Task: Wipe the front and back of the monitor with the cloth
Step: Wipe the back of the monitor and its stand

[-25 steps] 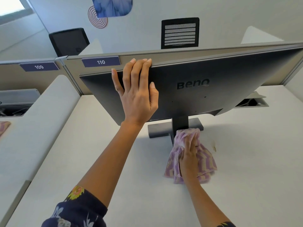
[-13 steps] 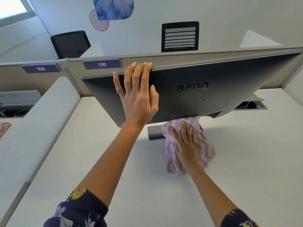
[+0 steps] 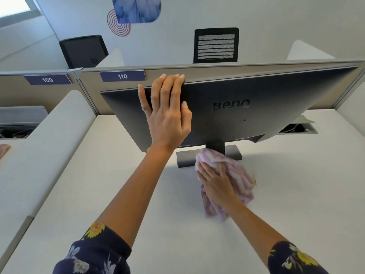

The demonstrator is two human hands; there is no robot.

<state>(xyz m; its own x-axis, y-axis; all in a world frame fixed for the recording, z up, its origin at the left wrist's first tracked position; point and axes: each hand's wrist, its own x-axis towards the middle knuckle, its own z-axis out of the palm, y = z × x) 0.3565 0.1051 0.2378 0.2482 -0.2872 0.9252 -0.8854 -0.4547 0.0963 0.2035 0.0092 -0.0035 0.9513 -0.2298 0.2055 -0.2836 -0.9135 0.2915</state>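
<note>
Through the head camera I look down on the back of the BenQ monitor (image 3: 256, 107), which stands on the white desk (image 3: 118, 194) with its dark rear panel tipped toward me and its top edge close to the grey partition (image 3: 217, 73). My left hand (image 3: 167, 115) lies flat against that rear panel on its left half, fingers straight and unclenched, the fingertips reaching the top edge and the thumb spread out to the side; it grasps nothing. My right hand (image 3: 215, 184) is lower, just in front of the stand base (image 3: 187, 158), and it grips the cloth (image 3: 239, 177), a bunched purple-and-white zigzag cloth, with the fingers curled over the folds. The top of the cloth touches the foot of the stand neck (image 3: 216, 147), and the rest hangs down past my wrist above the desk. On the partition sit number plates 110 (image 3: 122, 76) and 109 (image 3: 47, 79), and a black mesh chair back (image 3: 216, 45) rises behind it.
</note>
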